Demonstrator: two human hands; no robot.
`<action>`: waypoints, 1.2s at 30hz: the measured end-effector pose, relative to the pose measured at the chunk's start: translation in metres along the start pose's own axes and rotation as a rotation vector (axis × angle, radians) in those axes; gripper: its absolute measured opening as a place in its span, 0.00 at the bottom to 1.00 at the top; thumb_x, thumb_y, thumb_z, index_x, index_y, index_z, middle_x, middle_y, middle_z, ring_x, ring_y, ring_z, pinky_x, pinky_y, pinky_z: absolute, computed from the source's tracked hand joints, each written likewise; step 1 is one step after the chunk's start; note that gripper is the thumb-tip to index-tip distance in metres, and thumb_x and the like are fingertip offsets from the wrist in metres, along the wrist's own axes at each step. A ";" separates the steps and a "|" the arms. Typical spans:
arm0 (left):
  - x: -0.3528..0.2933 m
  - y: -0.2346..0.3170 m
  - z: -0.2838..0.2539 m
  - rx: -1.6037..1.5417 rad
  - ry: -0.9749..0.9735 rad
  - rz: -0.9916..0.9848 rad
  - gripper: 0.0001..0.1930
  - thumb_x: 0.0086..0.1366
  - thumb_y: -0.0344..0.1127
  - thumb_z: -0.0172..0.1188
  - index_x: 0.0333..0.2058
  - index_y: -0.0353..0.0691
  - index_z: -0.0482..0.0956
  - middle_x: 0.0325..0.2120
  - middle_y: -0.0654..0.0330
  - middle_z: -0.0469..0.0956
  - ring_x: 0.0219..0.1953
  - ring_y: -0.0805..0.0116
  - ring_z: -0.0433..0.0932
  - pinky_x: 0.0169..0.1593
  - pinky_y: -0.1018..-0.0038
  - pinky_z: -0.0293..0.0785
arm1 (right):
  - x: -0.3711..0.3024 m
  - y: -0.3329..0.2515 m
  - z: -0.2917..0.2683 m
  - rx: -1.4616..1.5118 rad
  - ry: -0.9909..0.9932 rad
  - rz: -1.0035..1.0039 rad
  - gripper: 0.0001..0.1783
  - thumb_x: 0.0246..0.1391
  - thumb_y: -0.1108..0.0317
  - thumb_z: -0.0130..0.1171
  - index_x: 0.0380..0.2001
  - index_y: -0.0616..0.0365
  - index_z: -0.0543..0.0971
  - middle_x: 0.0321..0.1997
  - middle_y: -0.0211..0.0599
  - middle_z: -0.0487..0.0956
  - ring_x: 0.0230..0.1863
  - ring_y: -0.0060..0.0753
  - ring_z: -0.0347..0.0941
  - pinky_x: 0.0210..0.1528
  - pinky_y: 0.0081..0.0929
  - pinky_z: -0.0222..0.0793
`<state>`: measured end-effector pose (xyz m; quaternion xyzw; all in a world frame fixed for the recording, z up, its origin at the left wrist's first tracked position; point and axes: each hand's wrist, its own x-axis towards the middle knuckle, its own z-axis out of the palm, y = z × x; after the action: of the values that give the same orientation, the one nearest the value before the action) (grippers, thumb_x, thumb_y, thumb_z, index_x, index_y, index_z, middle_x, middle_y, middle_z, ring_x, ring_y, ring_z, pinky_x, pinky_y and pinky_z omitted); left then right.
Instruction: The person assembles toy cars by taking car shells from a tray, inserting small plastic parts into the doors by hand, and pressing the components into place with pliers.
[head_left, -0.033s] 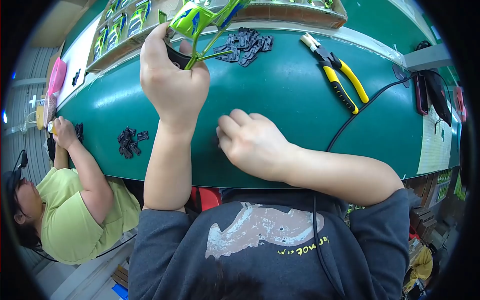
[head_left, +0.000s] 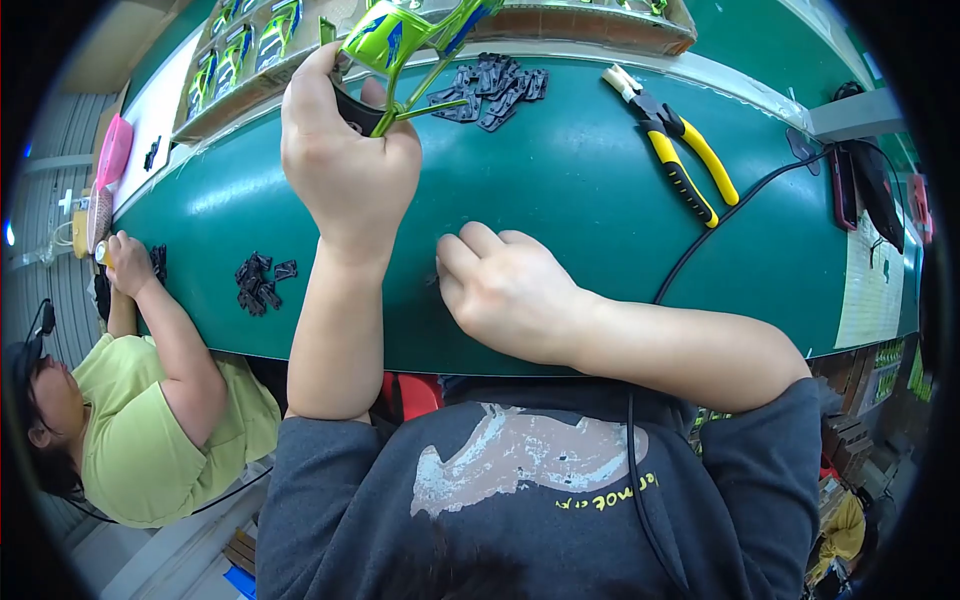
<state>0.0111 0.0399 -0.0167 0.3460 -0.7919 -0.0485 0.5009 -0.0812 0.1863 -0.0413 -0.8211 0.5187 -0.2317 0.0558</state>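
Note:
My left hand (head_left: 345,165) is raised over the far part of the table, its thumb and fingers closed round a glossy green plastic frame (head_left: 385,45) with blue patches and thin struts. A black part of it shows in the grip, and its top runs out of the picture. Low over the near table, my right hand (head_left: 510,290) has its fingers curled in, the knuckles up. A small dark bit peeks out at the fingertips; what they hold, if anything, is hidden. Beyond my hands lies a heap of small black plastic pieces (head_left: 490,90).
A cardboard box (head_left: 590,30) of similar green frames stands at the back. Yellow-handled pliers (head_left: 690,150) lie right, beside a black cable (head_left: 740,215). Another small black heap (head_left: 262,283) lies left. A co-worker in a light green shirt (head_left: 160,430) sits at the left.

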 end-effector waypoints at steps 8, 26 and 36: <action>-0.004 0.010 0.002 -0.023 0.007 0.167 0.19 0.53 0.23 0.60 0.46 0.35 0.74 0.33 0.50 0.75 0.34 0.49 0.76 0.38 0.63 0.73 | -0.016 0.054 -0.064 0.558 0.318 0.497 0.08 0.53 0.73 0.63 0.37 0.62 0.83 0.30 0.41 0.83 0.30 0.32 0.81 0.34 0.26 0.76; -0.029 0.046 0.020 0.004 -0.168 0.274 0.32 0.40 0.18 0.61 0.50 0.37 0.76 0.29 0.58 0.71 0.30 0.58 0.72 0.31 0.68 0.70 | -0.027 0.055 -0.066 1.341 0.446 0.826 0.10 0.50 0.73 0.66 0.37 0.65 0.85 0.32 0.36 0.84 0.33 0.18 0.77 0.39 0.17 0.74; -0.028 0.044 0.014 0.020 -0.169 0.258 0.34 0.36 0.18 0.59 0.50 0.37 0.76 0.27 0.60 0.70 0.29 0.59 0.72 0.30 0.68 0.69 | -0.026 0.051 -0.069 1.238 0.312 0.684 0.11 0.52 0.73 0.65 0.39 0.66 0.84 0.37 0.38 0.84 0.39 0.22 0.78 0.43 0.21 0.74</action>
<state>-0.0149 0.0859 -0.0258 0.2409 -0.8695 -0.0045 0.4312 -0.1622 0.1958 -0.0057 -0.3881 0.5221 -0.5670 0.5052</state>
